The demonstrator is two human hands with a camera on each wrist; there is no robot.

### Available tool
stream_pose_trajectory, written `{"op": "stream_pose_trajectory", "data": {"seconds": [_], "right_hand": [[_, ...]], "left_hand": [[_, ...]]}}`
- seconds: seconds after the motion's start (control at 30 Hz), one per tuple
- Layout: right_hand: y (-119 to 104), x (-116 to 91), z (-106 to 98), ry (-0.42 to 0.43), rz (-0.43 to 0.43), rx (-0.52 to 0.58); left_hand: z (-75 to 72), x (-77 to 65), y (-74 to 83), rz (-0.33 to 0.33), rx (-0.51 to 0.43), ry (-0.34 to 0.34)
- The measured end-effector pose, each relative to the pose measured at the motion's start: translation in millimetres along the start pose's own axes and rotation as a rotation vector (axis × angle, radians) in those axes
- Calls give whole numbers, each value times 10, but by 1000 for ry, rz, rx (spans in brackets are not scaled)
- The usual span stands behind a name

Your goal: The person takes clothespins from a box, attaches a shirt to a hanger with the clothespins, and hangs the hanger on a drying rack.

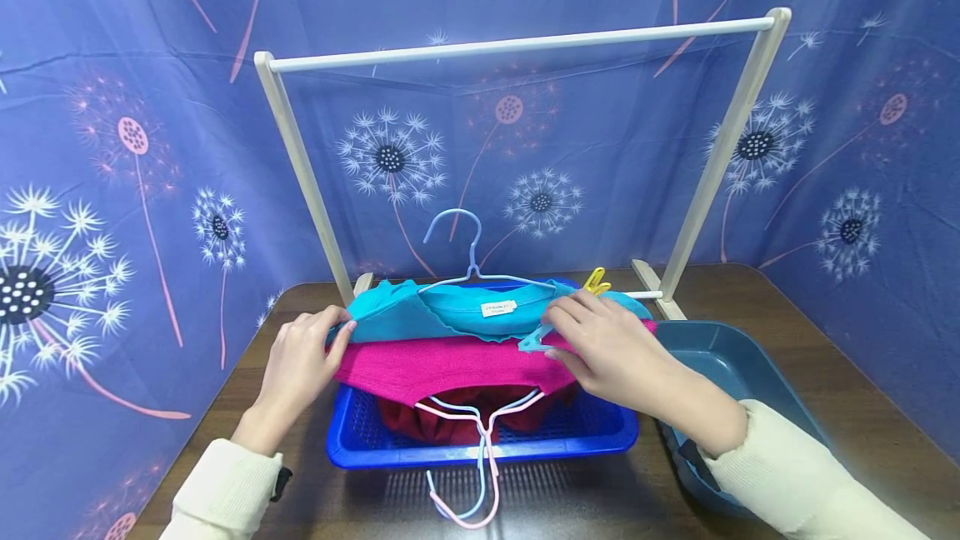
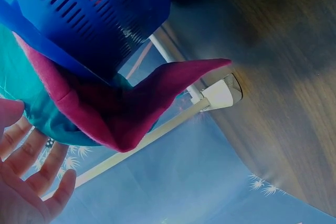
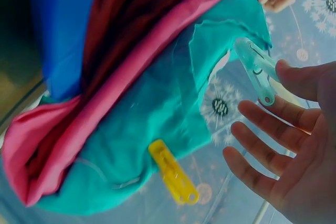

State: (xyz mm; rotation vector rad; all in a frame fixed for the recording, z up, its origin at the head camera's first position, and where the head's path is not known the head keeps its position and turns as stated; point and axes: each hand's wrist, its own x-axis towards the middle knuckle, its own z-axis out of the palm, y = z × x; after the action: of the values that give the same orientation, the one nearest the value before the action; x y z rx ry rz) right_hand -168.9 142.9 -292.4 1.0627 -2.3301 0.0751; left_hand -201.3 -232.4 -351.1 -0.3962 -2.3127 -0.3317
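Observation:
A turquoise shirt [image 1: 397, 315] with a white neck label lies over a blue hanger [image 1: 474, 261], above a pink garment [image 1: 450, 365] on the basket. At its left shoulder, my left hand [image 1: 303, 357] pinches the turquoise cloth between thumb and fingers. My right hand [image 1: 611, 348] holds a light blue clothespin [image 3: 255, 69] between thumb and index finger, beside the shirt's neckline; the other fingers are spread. A yellow clothespin [image 3: 173, 174] is clipped to the turquoise cloth near that hand.
Under the clothes stands a blue basket [image 1: 480, 452] with dark red cloth inside. Two hanger hooks [image 1: 480, 473] hang over its front rim. Behind rises a wooden rack [image 1: 517, 46]. To the right sits a dark teal tray [image 1: 750, 357] on the brown table [image 1: 817, 357].

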Motion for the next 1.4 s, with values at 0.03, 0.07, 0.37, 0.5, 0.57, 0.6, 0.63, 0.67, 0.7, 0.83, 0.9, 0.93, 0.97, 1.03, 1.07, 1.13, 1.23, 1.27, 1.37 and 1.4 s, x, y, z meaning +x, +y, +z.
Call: {"op": "stream_pose_trajectory", "data": {"seconds": [0.03,0.07,0.37,0.5,0.57,0.6,0.63,0.67,0.7,0.83,0.9,0.93,0.97,1.03,1.07,1.13,1.23,1.27,1.37,1.4], "right_hand": [[-20,23,12,-8,-4,-2],[-40,44,26,-14,-11,-7],[-214,248,145,-28,-59,-20],[-269,339,177,-22,-73,-22],[-293,386,190,-14,-83,-25],[-305,409,196,-8,-88,-26],[-316,433,200,-1,-94,-27],[-328,455,203,5,-100,-30],[-337,479,204,11,-106,-33],[-375,585,202,30,-128,-53],[-398,643,200,36,-136,-57],[-410,672,199,39,-139,-57],[-424,702,198,41,-140,-59],[-449,762,199,40,-140,-59],[-461,791,200,42,-139,-60],[-481,843,206,49,-135,-67],[-501,907,219,71,-132,-78],[-505,924,226,78,-129,-82],[-514,975,243,97,-131,-91],[-518,994,247,105,-134,-93]], "left_hand": [[0,0,1,0,-1,0],[-1,-1,2,0,-1,0],[0,-8,1,3,-4,4],[4,-16,-5,2,-1,4],[9,-20,-5,1,1,3],[10,-22,-7,1,2,3],[12,-23,-8,1,2,3],[14,-24,-7,1,2,4],[14,-24,-7,1,1,4],[14,-21,-7,6,-1,7],[13,-22,-7,8,-3,9],[14,-22,-7,9,-4,9],[15,-23,-7,9,-5,10],[15,-23,-9,7,-7,8],[14,-24,-10,5,-7,7],[12,-25,-10,1,-8,3],[13,-22,-7,-3,-8,-3],[13,-22,-6,-4,-8,-5],[12,-21,-2,-6,-9,-8],[12,-23,-2,-7,-9,-9]]}}
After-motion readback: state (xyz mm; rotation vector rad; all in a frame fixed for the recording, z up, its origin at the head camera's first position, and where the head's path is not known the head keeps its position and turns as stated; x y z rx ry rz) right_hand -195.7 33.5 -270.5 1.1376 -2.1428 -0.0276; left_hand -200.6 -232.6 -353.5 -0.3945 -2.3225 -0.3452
